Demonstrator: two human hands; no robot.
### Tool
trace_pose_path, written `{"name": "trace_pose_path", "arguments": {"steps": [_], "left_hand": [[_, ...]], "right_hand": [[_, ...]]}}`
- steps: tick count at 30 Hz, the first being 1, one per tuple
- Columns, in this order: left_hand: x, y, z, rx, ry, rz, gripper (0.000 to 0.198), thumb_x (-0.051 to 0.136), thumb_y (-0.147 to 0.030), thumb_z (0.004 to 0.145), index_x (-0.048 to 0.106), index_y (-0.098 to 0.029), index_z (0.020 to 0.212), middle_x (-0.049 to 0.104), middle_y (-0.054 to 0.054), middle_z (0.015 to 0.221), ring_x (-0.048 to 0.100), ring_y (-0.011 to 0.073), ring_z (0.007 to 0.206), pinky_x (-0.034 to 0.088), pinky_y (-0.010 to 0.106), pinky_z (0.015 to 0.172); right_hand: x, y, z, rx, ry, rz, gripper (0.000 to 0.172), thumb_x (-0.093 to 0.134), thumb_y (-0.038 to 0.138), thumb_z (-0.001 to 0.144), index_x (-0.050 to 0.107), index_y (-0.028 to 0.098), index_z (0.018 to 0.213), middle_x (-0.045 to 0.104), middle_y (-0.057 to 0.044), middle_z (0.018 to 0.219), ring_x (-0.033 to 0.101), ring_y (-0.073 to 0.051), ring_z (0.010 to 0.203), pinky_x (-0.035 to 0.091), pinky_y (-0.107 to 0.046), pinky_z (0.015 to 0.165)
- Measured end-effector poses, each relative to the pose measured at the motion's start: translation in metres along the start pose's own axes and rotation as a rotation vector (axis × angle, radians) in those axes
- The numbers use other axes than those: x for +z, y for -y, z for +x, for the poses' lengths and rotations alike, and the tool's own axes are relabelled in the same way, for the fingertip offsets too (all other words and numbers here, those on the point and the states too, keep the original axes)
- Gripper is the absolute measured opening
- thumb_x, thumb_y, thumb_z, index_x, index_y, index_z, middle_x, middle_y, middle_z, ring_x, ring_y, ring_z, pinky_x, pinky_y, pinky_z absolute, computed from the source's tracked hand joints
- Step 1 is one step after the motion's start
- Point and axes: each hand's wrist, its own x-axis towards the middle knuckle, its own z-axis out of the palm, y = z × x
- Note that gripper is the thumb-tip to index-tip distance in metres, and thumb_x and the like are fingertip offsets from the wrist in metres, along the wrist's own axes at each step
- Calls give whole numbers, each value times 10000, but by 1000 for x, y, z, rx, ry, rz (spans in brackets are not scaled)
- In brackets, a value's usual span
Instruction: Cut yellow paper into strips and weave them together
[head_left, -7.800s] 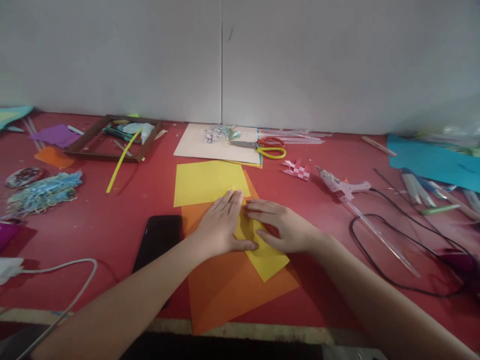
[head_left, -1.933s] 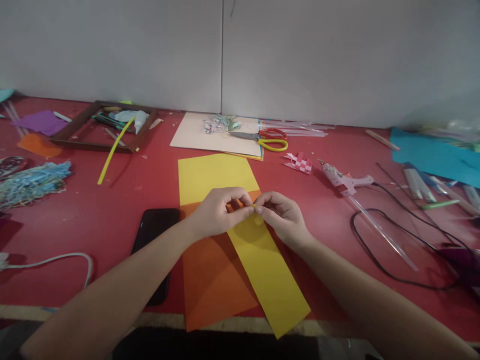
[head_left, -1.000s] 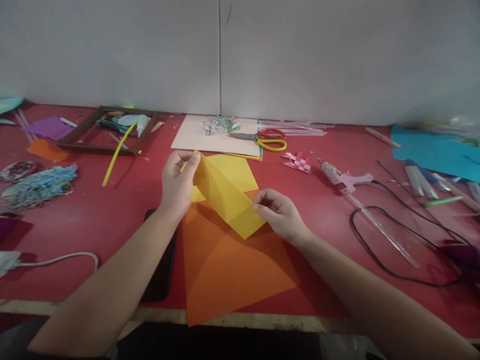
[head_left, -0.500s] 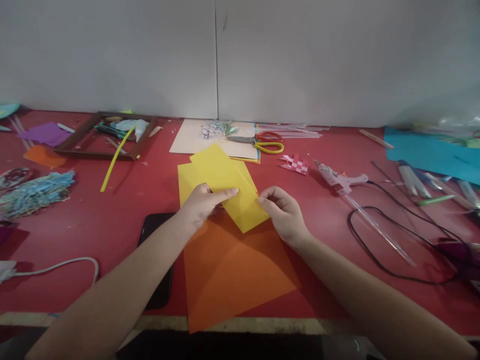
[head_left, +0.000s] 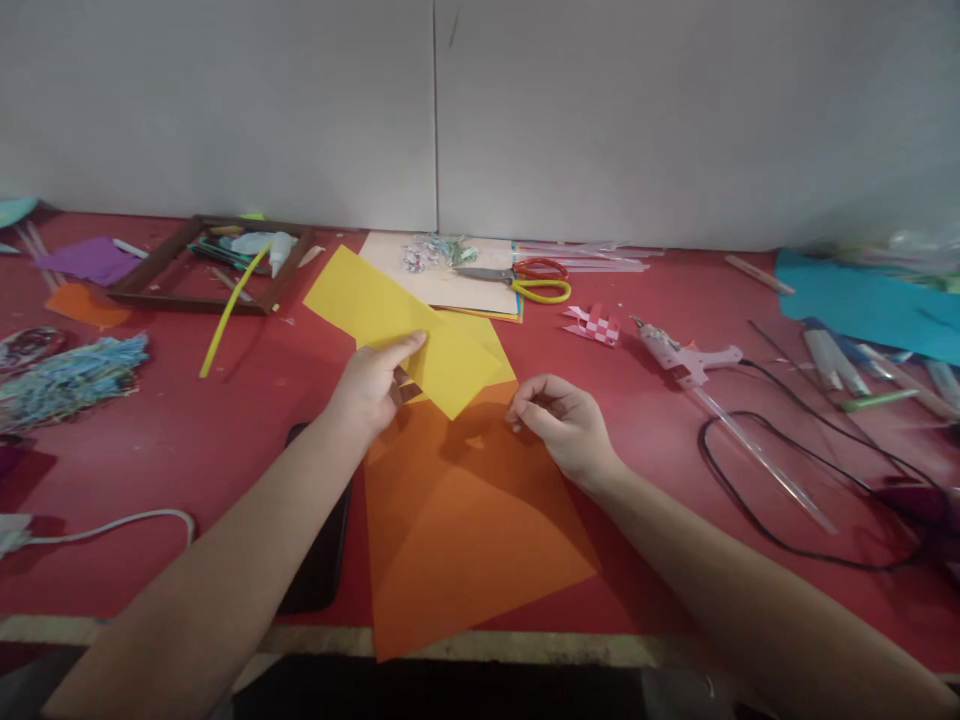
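Note:
My left hand [head_left: 369, 385] pinches a yellow paper strip [head_left: 390, 318] and holds it lifted above the table, slanting toward the upper left. Under it lies another yellow sheet [head_left: 487, 345], mostly covered. My right hand [head_left: 559, 420] hovers just to the right of the strip with its fingers curled and nothing visible in them. Both hands are over an orange sheet [head_left: 465, 520] that reaches the near table edge. A black phone [head_left: 319, 560] lies partly under my left forearm.
Scissors [head_left: 525, 282] lie on a cream sheet [head_left: 442, 285] at the back. A pink glue gun [head_left: 686, 358] with a black cable [head_left: 787, 500] lies to the right, a wooden frame [head_left: 206, 270] and blue yarn [head_left: 71, 370] to the left. A white cable [head_left: 112, 522] lies near left.
The right hand let go of the yellow strip. The left hand carried the strip up and to the left, clear of the other yellow sheet.

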Motion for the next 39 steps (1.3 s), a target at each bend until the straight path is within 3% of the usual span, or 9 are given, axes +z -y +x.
{"name": "trace_pose_path", "arguments": {"steps": [3, 8, 12, 15, 18, 23, 30, 35, 39], "left_hand": [[0, -1, 0, 20, 61, 59, 350, 855, -303, 608, 714, -156, 893, 746, 55, 842, 695, 185, 691, 565, 293, 583], [8, 7, -17, -64, 340, 294, 311, 834, -332, 658, 731, -132, 874, 750, 114, 930, 702, 223, 803, 560, 329, 695], [12, 10, -29, -124, 583, 395, 342, 769, -362, 752, 710, -162, 1023, 733, 129, 1062, 698, 253, 941, 546, 375, 810], [12, 9, -33, -102, 676, 435, 397, 771, -348, 760, 674, -201, 1116, 699, 105, 1173, 665, 243, 1062, 517, 363, 907], [11, 8, -30, 8, 623, 402, 393, 762, -379, 768, 667, -199, 1105, 696, 90, 1154, 655, 232, 1058, 506, 346, 916], [8, 10, -18, 143, 233, 310, 398, 834, -412, 663, 675, -178, 943, 699, 25, 865, 652, 161, 780, 513, 278, 726], [7, 11, -15, 148, 249, 199, 273, 861, -332, 634, 666, -159, 714, 654, -13, 675, 599, 104, 606, 484, 226, 593], [10, 6, -17, 122, 176, 67, 301, 868, -329, 621, 691, -158, 796, 725, 38, 821, 677, 163, 723, 534, 285, 681], [9, 3, -16, 111, 118, -8, 378, 857, -344, 631, 696, -149, 913, 739, 69, 893, 695, 195, 742, 532, 298, 646]], "right_hand": [[-1, -3, 1, -52, -55, 43, 78, 619, 239, 773, 589, 198, 715, 607, 7, 642, 546, -118, 576, 464, -269, 569], [-2, -5, 3, -70, -121, 131, 86, 661, 297, 814, 630, 220, 834, 621, 12, 733, 574, -124, 642, 490, -280, 657], [0, -2, 0, -50, -69, 107, 178, 704, 391, 800, 665, 234, 876, 643, -11, 825, 591, -151, 739, 496, -297, 711], [1, -1, -1, -63, -75, 53, 175, 710, 396, 796, 656, 230, 809, 615, -2, 769, 554, -146, 693, 467, -281, 658], [0, 0, -2, -26, -96, 26, 147, 666, 361, 819, 637, 226, 769, 559, 16, 690, 493, -128, 609, 416, -262, 577], [-1, 5, -5, 19, -35, -74, 136, 575, 256, 810, 578, 208, 683, 445, 44, 568, 365, -98, 496, 299, -244, 477], [1, 5, -6, -34, 29, -79, 152, 575, 292, 822, 535, 209, 701, 464, 47, 599, 394, -96, 516, 299, -235, 477], [1, 2, -4, -70, 50, -84, 106, 577, 232, 785, 527, 211, 694, 489, 50, 584, 388, -89, 493, 297, -234, 470], [0, 1, -3, -98, 61, -115, 67, 590, 216, 744, 550, 201, 692, 530, 33, 606, 453, -100, 527, 339, -235, 492]]}}
